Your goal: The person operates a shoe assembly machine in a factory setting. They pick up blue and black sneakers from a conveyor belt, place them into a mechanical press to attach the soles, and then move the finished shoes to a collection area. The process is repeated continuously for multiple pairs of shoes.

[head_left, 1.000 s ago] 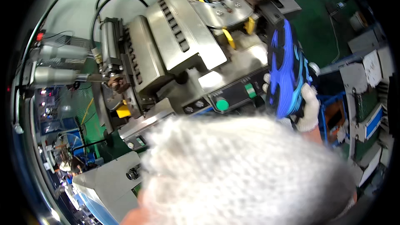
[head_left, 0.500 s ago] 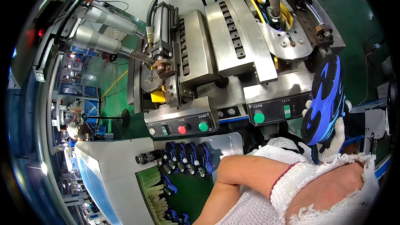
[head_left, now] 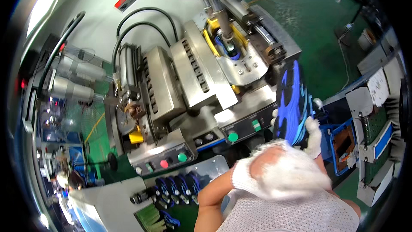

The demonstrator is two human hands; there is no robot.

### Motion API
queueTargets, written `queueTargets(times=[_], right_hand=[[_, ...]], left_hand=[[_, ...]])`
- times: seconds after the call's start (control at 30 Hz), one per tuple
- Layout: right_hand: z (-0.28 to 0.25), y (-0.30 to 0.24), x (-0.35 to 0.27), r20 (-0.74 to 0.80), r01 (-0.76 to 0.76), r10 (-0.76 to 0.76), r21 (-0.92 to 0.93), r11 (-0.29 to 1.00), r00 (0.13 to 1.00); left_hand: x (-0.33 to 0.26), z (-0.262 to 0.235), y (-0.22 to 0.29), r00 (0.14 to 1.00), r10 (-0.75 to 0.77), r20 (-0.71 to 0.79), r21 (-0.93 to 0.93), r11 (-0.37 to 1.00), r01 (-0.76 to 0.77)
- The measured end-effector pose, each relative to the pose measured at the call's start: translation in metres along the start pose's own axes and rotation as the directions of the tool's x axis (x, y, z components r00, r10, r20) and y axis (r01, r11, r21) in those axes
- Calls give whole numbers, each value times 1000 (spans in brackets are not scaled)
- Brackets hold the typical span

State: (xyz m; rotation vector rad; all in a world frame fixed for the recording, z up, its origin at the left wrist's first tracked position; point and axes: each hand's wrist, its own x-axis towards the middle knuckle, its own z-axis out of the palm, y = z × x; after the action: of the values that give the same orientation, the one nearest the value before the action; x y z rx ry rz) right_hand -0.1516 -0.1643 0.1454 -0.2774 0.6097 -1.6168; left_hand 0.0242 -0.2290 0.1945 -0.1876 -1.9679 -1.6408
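Note:
My right hand (head_left: 314, 136), in a white knit glove, grips a blue and black shoe (head_left: 292, 103) by its lower end. The shoe stands upright with its sole facing me, just right of a steel press machine (head_left: 189, 81). My left hand (head_left: 279, 174), also in a white glove, is raised close to the camera just below the shoe, with its back toward me and its fingers hidden. The bare forearm runs down to the lower edge.
The machine's front carries a round green button (head_left: 233, 137) and a control box (head_left: 165, 159) with red and green buttons. A row of blue shoe parts (head_left: 176, 187) lies on the bench below. A blue crate (head_left: 341, 141) stands at the right on the green floor.
The view has swung, so the machine sits more to the left. My left glove no longer fills the lower picture and sits just under the shoe. The shoe stays upright in my right hand.

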Motion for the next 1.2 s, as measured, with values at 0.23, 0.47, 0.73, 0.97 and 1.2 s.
queueTargets(times=[0.23, 0.47, 0.73, 0.97, 1.2], right_hand=[[-26, -23, 0, -58, 87, -86, 3, 996, 995], [-37, -39, -2, -186, 71, -55, 79, 994, 981], [-47, -68, -21, -305, 110, -94, 35, 993, 948], [-64, -59, -36, -401, 85, -66, 29, 996, 914], [-54, -54, 6, -285, -24, -48, -244, 970, 957]], left_hand=[[-6, -65, -52, 420, -324, -847, -13, 804, 595], [38, -164, -144, 474, -231, -850, 308, 512, 802], [89, -256, -293, 207, -192, -959, 158, 240, 958], [100, -309, -289, 89, -343, -935, -47, 368, 928], [48, -224, -138, 321, -194, -927, 133, 631, 764]])
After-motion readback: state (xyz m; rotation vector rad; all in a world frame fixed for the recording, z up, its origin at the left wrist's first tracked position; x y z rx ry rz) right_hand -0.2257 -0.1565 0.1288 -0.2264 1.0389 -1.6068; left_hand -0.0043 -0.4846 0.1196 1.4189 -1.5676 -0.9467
